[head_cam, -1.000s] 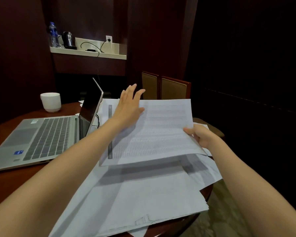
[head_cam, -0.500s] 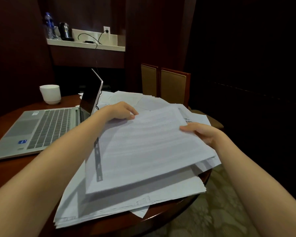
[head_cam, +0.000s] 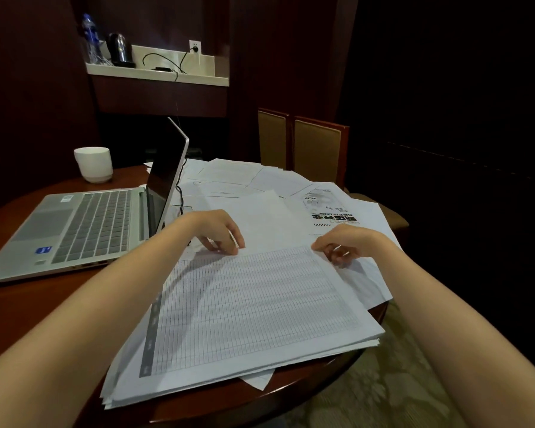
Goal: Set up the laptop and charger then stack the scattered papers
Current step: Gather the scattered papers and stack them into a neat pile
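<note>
In the head view, the laptop [head_cam: 84, 223] sits open at the left of the frame on the round worktop [head_cam: 28, 304]. A dark cable [head_cam: 179, 196] drops from behind its screen and disappears among the papers at centre; whether it is the charger lead I cannot tell. Both hands meet the far edge of the gridded sheet [head_cam: 254, 304] that tops the pile [head_cam: 198, 387] in the lower centre. The left hand [head_cam: 220, 231] has its fingers curled around the sheet's far left corner and the right hand [head_cam: 342, 242] pinches the far right corner, though how many sheets beneath each grip takes in is hidden. The main danger, as I judge it, is at the bottom right, where the pile juts past the worktop's rim and one stray corner pokes out beneath it. A pull toward the body or a careless squaring tap could slide the lower sheets onto the floor. The loose papers [head_cam: 235, 177] and the printed flyer [head_cam: 328, 208] in the upper centre are not yet gathered. Some lie against the cable, so sweeping them in could snag it and tug the laptop. Thin sheets held only by their corners may also crease. The cup [head_cam: 93, 163] at the left stands well apart and seems at little risk.
</note>
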